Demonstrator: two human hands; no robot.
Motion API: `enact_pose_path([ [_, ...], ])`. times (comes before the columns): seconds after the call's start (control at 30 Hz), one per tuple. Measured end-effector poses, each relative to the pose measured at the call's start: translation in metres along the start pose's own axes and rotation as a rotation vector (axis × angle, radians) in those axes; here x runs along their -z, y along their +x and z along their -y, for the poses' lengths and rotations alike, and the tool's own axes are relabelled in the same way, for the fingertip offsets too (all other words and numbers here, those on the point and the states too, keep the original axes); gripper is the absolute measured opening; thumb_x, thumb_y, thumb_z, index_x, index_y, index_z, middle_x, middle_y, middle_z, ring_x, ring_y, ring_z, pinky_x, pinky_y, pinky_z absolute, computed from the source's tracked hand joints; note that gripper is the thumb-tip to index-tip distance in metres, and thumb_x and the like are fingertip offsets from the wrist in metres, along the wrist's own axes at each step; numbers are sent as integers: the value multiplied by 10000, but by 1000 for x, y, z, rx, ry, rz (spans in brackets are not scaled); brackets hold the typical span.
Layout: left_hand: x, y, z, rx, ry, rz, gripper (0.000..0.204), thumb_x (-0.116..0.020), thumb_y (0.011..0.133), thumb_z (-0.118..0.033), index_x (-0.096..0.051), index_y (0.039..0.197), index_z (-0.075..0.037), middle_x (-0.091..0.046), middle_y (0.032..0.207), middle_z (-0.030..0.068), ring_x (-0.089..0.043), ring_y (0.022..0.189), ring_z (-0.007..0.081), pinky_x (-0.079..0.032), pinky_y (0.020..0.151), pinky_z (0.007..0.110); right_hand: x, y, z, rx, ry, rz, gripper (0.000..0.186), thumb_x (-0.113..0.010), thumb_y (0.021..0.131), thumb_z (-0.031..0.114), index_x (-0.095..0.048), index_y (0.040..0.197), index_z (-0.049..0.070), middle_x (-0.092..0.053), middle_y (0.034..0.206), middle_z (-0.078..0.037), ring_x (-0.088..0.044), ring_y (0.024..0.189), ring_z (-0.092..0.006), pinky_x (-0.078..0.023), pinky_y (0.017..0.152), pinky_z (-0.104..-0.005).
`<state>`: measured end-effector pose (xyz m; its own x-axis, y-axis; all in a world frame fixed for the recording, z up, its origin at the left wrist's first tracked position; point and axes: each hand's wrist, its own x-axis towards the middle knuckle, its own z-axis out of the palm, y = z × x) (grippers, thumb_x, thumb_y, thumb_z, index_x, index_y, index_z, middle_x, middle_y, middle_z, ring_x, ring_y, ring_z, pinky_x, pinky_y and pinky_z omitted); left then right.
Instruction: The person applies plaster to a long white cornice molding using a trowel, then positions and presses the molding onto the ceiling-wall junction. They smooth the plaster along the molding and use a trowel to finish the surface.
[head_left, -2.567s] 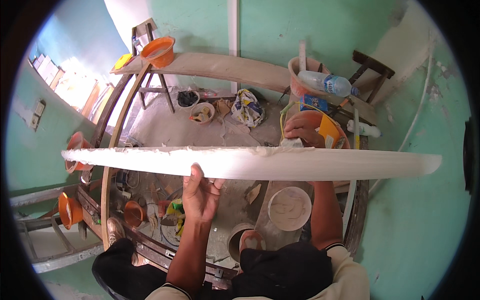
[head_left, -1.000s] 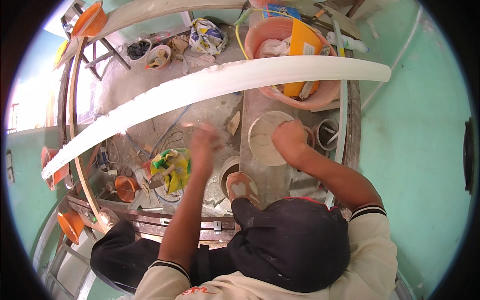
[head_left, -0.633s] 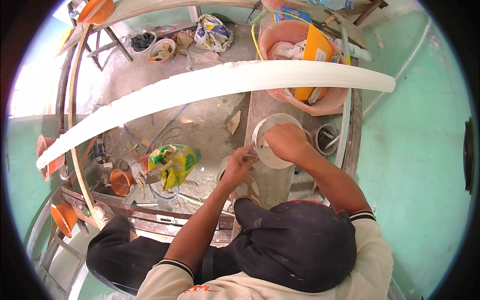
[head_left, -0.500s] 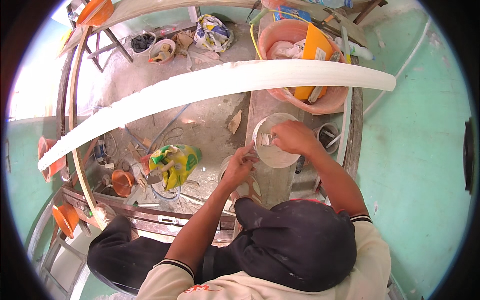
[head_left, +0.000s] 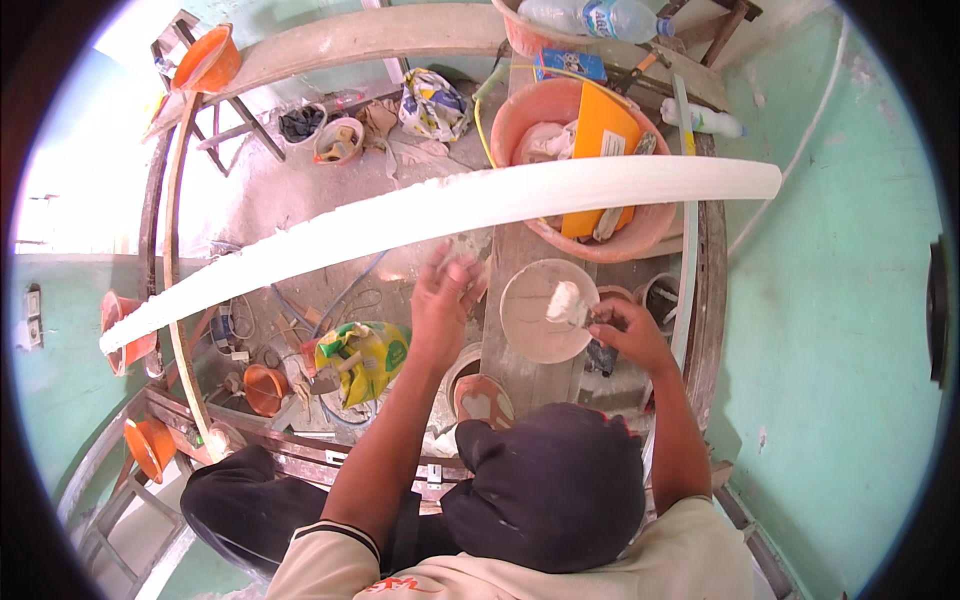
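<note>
My right hand [head_left: 632, 335] is closed around what looks like a putty knife, its end covered by a lump of white paste [head_left: 566, 303]. The loaded end is over a round pale bucket [head_left: 525, 330], whose inside is smeared with white. My left hand [head_left: 443, 300] is raised with fingers apart and nothing in it. Its fingertips come close to the lower edge of a long white moulding [head_left: 420, 215]; I cannot tell if they touch. The moulding spans the view from left to right, with a rough upper edge along its left part.
A large orange tub [head_left: 520, 115] holds a yellow-orange board [head_left: 598, 140] beyond the moulding. A wooden plank [head_left: 505, 385] lies under the bucket. A yellow-green bag [head_left: 375, 360] and a small orange bowl [head_left: 265, 388] are on the littered floor. The green wall [head_left: 830, 350] bounds the right.
My right hand has drawn back from inside the bucket, bringing up white paste on the tool. My left hand has left the bucket's rim and moved up and left, fingers spread. The view has shifted.
</note>
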<state>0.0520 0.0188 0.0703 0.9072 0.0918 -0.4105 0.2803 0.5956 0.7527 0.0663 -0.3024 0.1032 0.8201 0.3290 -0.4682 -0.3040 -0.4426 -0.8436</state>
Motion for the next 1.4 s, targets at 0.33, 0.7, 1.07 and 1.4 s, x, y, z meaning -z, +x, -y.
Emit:
enact_pose_path([
  [0.33,-49,39,-53,-65,-347,-147,356,-629,1031,-165,-483,1320,-16,-581,1304,111,-592,1237,249,-525,1101,448,25,-42,-24,13,626,-143,147,-637,965,41,-615,1110,39,-687,912,-78,-633,768,-132,-516,698,-277],
  [0.7,-64,-32,-90,-159,-392,-80,402,-667,1001,-165,-513,1334,-1,-612,1315,133,-632,1214,277,-577,1025,458,48,0,33,303,860,-368,305,-665,977,81,-558,1262,71,-664,1034,-101,-651,882,-202,-563,763,-356],
  [1.07,-80,-66,-115,-232,-361,64,476,-721,971,-207,-521,1339,21,-638,1300,153,-662,1180,283,-596,974,428,-11,105,178,654,713,330,575,-596,1007,373,-490,1408,-25,-670,1178,-149,-654,1088,-233,-524,981,-353],
  [1.4,-76,-70,-118,-281,-398,67,531,-732,958,-196,-483,1380,12,-618,1328,162,-643,1217,307,-579,1023,467,-8,126,154,879,891,290,536,-604,1000,387,-530,1359,-3,-671,1157,-145,-639,1113,-265,-503,1005,-389],
])
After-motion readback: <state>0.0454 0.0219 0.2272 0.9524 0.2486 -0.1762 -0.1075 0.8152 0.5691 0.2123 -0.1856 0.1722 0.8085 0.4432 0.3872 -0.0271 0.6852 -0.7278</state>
